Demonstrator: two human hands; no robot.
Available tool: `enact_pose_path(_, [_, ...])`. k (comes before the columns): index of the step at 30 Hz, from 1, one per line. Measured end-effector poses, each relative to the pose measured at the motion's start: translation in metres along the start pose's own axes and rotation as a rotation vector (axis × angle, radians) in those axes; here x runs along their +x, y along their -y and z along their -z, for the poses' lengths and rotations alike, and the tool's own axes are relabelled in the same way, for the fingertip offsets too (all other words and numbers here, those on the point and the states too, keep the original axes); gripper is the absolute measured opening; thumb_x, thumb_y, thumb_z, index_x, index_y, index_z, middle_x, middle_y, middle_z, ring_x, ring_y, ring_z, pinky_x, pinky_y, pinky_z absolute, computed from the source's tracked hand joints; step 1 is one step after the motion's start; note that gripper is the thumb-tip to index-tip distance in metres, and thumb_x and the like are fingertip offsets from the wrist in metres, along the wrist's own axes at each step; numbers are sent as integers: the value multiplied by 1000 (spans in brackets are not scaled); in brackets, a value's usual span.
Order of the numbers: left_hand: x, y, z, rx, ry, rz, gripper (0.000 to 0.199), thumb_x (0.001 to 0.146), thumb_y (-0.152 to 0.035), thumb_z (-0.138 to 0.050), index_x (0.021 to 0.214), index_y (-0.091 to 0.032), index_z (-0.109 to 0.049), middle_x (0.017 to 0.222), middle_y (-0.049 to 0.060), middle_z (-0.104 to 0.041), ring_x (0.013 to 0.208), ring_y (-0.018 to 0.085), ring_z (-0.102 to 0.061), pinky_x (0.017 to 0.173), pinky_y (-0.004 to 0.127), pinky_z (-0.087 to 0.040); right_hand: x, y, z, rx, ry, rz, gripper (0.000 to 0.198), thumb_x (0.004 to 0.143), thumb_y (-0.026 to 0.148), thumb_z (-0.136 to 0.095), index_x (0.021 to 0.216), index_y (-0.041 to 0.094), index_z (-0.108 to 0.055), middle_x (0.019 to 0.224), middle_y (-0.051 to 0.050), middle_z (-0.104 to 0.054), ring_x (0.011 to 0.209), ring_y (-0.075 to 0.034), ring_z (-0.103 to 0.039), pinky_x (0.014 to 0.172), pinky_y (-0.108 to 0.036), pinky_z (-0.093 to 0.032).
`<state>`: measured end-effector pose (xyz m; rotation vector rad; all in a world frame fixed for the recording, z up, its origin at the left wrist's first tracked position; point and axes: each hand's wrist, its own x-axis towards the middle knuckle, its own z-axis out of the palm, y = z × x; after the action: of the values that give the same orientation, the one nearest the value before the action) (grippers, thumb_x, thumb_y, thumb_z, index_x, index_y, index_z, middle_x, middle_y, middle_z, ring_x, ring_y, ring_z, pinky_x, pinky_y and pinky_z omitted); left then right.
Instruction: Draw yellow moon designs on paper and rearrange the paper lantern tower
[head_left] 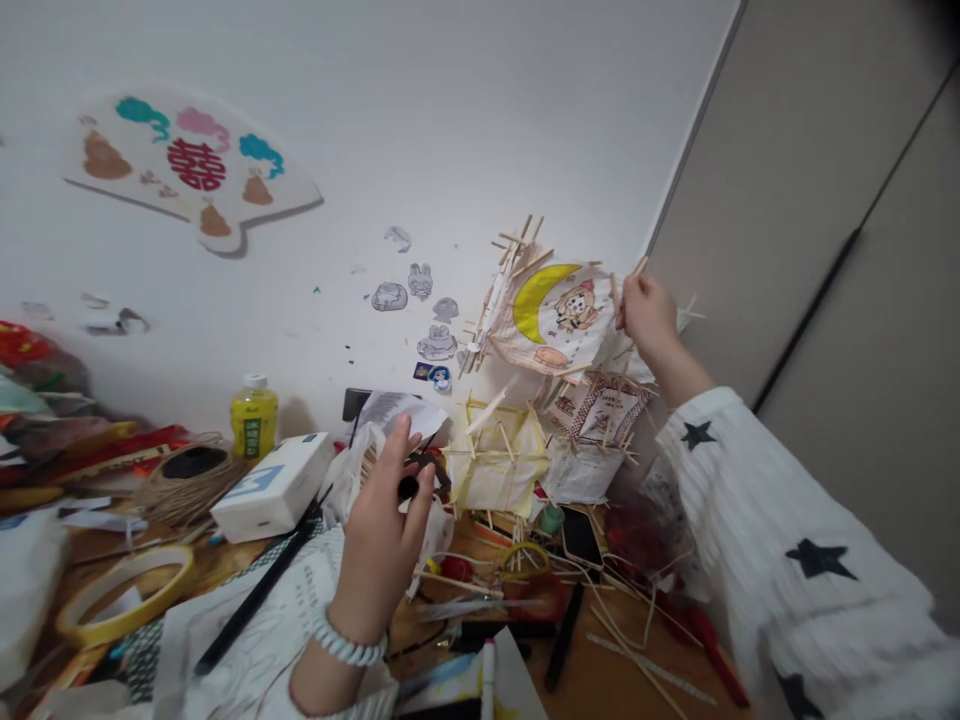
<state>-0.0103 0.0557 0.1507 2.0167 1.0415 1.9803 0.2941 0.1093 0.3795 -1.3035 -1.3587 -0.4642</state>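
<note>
Cluttered desk [592, 690] below grip; right hand [649, 310] pinches lantern [555, 312] by one edge, presumably leaving its face uncovered; left hand [379, 515] lower, loosely spread.

White lantern [551, 305], yellow crescent moon [527, 308]

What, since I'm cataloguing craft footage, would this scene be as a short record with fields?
Right hand: grips the right edge of a white paper-covered wooden-stick frame bearing a yellow crescent moon
Left hand: raised over the brown tabletop; whether it holds the dark object by its fingers is unclear
Left-wrist item: pale blue beaded bracelet
Below held frame: yellow paper-covered stick frame; brown-and-white patterned paper frame
White wall: white fan-shaped panel with red character
Left of left hand: yellow bottle with white cap; white rectangular box; yellow ring-shaped tape roll
</note>
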Motion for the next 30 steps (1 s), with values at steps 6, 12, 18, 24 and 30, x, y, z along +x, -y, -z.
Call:
enact_pose_path(6, [2, 6, -1, 68, 38, -13, 53, 92, -39, -40, 140, -17, -33, 132, 14, -52, 119, 25, -52, 98, 41, -44, -21, -8, -23, -186, 32, 59, 23, 89, 32, -37, 76, 20, -51, 56, 0, -54, 61, -18, -54, 62, -27, -39])
enact_pose_path(12, [0, 19, -9, 101, 133, 1, 53, 92, -40, -39, 138, -17, -34, 134, 15, -50, 123, 26, -47, 101, 45, -39, -58, -42, -49, -245, 248, -90, 27, 90, 34, -33, 89, 19, -55, 53, 0, -55, 57, -19, -56, 60, -27, -41])
enact_pose_path(18, [-3, 25, -17, 100, 226, 1, 53, 92, -42, -38, 139, -17, -33, 142, 13, -41, 130, 25, -39, 106, 45, -34, -71, -65, -53, -256, 310, -173, 34, 92, 31, -28, 101, 15, -56, 52, -1, -59, 46, -17, -56, 54, -27, -42])
enact_pose_path(24, [-3, 26, -19, 106, 242, 14, 55, 91, -45, -37, 138, -15, -34, 141, 14, -42, 131, 24, -38, 107, 45, -32, -71, -55, -52, -445, 233, -126, 38, 88, 35, -42, 118, 15, -52, 93, -15, -68, 86, -28, -63, 70, -32, -43])
enact_pose_path(30, [-6, 30, -23, 128, 291, 29, 55, 91, -45, -37, 138, -16, -34, 142, 14, -40, 131, 24, -37, 108, 45, -31, -79, -54, -59, -527, 294, -137, 40, 91, 34, -37, 124, 14, -49, 98, -17, -68, 92, -30, -62, 74, -34, -43])
